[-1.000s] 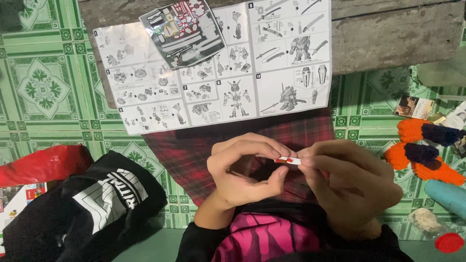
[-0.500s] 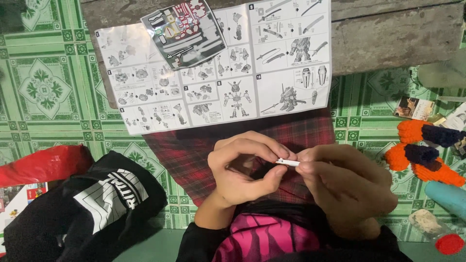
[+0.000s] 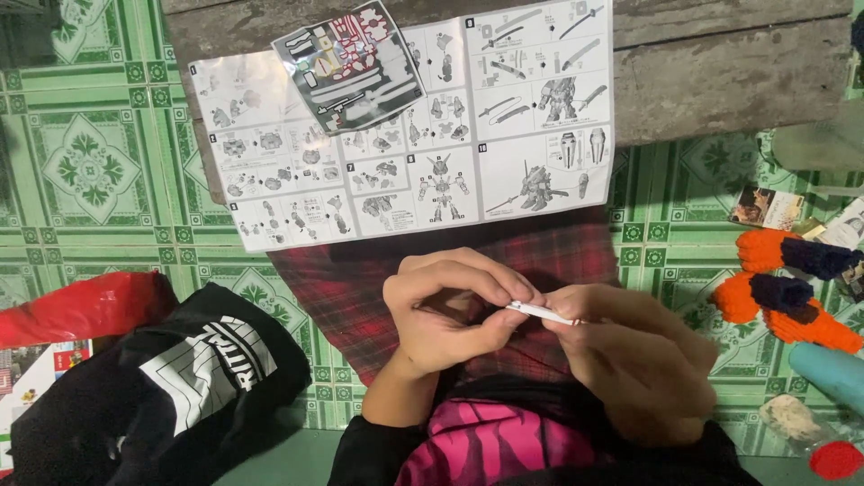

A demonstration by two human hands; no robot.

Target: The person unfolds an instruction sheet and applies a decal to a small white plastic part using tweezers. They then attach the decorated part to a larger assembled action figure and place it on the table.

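Both hands meet over a red plaid cloth (image 3: pixel 585 256) on my lap. My left hand (image 3: pixel 445 310) pinches one end of a small thin white piece (image 3: pixel 540 312) between thumb and forefinger. My right hand (image 3: pixel 630 360) grips the other end of the same piece with its fingertips. Just beyond the hands, a large printed instruction sheet (image 3: pixel 270 171) with robot model drawings lies spread out. A dark shiny sticker sheet (image 3: pixel 355 63) rests on top of it.
A black bag with white lettering (image 3: pixel 171 387) and a red plastic bag (image 3: pixel 81 306) lie at the left on the green patterned floor tiles (image 3: pixel 90 171). Orange and dark blue knitted items (image 3: pixel 787 288) lie at the right, with a teal tube (image 3: pixel 832 373) below them. A worn wooden board (image 3: pixel 720 72) runs along the top.
The hands have shifted slightly; the small piece now shows as a plain white strip, where a red mark was visible on it a second ago.
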